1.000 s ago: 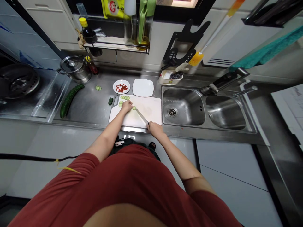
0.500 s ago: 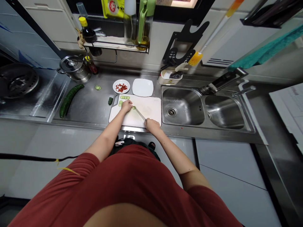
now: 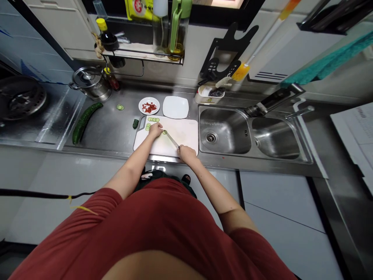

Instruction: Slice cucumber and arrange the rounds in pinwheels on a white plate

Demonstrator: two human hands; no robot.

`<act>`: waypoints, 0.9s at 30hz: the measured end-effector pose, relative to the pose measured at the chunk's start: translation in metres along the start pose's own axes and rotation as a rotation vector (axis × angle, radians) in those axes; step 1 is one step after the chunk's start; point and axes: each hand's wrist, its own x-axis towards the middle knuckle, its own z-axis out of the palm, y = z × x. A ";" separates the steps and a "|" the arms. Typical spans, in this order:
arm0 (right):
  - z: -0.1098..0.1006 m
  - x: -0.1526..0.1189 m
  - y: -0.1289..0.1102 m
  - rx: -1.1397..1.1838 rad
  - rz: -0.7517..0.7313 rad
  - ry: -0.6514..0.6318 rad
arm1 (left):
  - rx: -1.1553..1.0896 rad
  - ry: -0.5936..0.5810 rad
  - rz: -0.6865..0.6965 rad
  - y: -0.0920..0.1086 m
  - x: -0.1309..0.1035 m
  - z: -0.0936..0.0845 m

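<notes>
The cucumber piece [image 3: 164,132] you are slicing shows only as a small pale-green end at your left fingertips, lying on the white cutting board [image 3: 186,136] between your two hands (most of it is hidden under your fingers). Cut slices [image 3: 153,120] lie in a short row just beyond your left hand [image 3: 155,130]. Since a second ago your right hand [image 3: 186,153] has drawn a little nearer the left, and the knife [image 3: 171,140] with it. Your left hand lies curled, fingers pressed down on the cucumber piece; your right is closed around the knife handle, blade slanting up-left to meet the cucumber, both forearms reaching forward.
</notes>
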 end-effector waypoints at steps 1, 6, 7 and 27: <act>0.000 0.000 0.000 0.000 0.001 0.001 | 0.000 0.000 -0.001 0.000 0.000 0.000; 0.005 -0.002 0.003 -0.001 0.011 -0.002 | -0.009 0.001 0.000 -0.002 0.000 0.001; 0.006 -0.004 0.004 0.000 0.013 -0.002 | -0.010 0.002 -0.001 -0.001 -0.001 0.001; 0.043 -0.028 0.017 -0.005 0.053 0.084 | 0.161 0.110 0.266 0.005 -0.047 0.007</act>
